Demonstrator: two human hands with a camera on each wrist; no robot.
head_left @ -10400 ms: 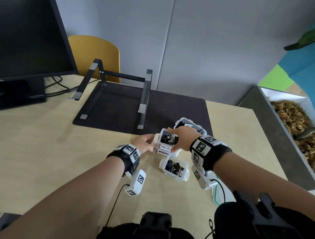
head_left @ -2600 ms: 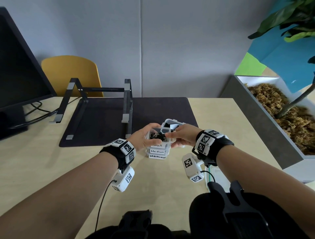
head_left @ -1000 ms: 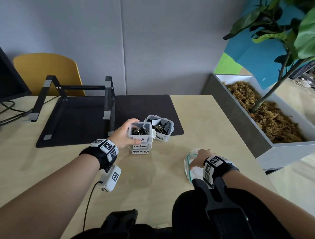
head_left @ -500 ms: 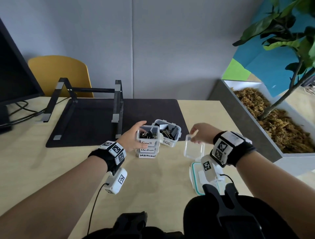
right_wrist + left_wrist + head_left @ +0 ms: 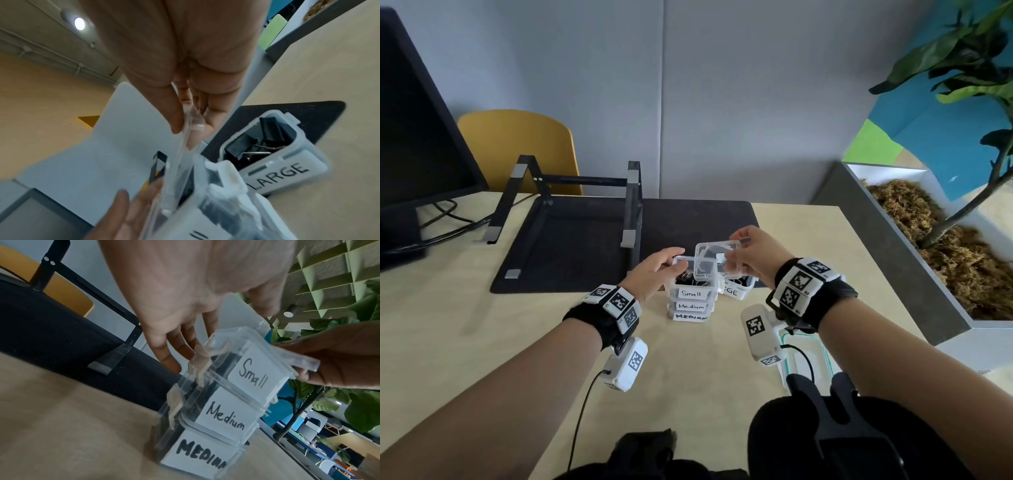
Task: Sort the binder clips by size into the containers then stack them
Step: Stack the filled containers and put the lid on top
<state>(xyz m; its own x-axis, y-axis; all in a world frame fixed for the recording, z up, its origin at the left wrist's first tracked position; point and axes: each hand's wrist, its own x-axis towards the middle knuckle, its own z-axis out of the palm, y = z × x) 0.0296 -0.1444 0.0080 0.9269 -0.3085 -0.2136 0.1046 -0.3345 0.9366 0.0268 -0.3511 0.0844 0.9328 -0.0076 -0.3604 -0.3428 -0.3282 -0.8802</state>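
Head view: right hand [image 5: 755, 253], having fetched a lid [image 5: 717, 261], pinches it over the Small box [image 5: 692, 287]; left hand [image 5: 657, 274] steadies it with relaxed fingers, ready for closing.

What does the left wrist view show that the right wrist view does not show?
Only the left wrist view shows the whole stack: the Small container on top, the Medium container under it, and the MEDIUM container at the bottom.

Only the right wrist view shows the LARGE container, open on the table beside the stack, with black binder clips inside.

Both show the right hand pinching the clear lid over the Small container, and the left hand at the stack.
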